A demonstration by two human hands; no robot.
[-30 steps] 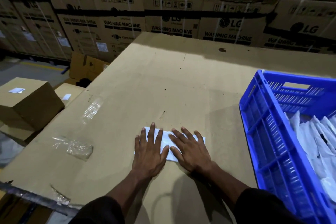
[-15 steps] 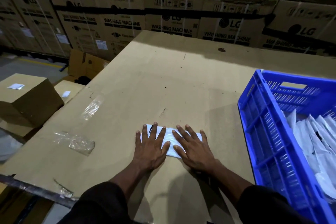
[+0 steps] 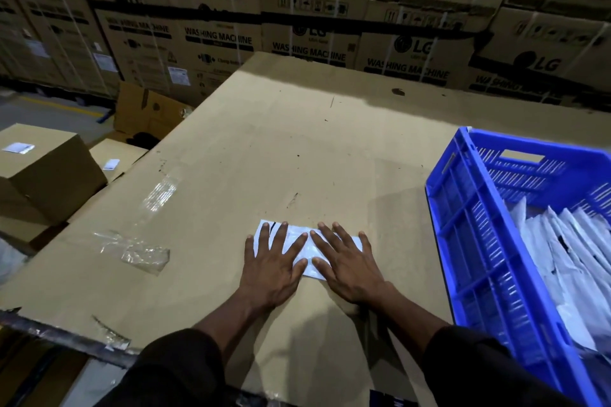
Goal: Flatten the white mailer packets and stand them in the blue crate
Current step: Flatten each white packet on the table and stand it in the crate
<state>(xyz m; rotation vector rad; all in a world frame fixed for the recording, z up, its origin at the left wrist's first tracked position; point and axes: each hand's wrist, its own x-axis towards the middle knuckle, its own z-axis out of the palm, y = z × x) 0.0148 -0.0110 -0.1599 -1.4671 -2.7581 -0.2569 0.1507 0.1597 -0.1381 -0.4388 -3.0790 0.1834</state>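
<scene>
A white mailer packet (image 3: 305,249) lies flat on the cardboard-covered table (image 3: 264,149), near the front edge and well left of the blue crate (image 3: 463,241). Both hands press on it with straight, spread fingers: the left hand (image 3: 269,266) covers its left part, the right hand (image 3: 352,269) its right part, thumbs almost meeting over the middle. Nothing is gripped. The packet looks thin, light and limp, with a glossy plastic skin, so it would likely slide easily on the cardboard and bend if lifted by one corner; a pinch along one long edge, or at both short ends, seems the surest hold for standing it up. Inside the crate, more white packets (image 3: 568,261) already stand leaning in a row at the right side. The table surface is dull brown board, scuffed, with strips of clear tape (image 3: 158,192) and a crumpled bit of clear film (image 3: 145,254) at the left. Beyond, stacked washing-machine cartons (image 3: 297,30) wall the dim room, and smaller cardboard boxes (image 3: 46,168) sit on the left.
</scene>
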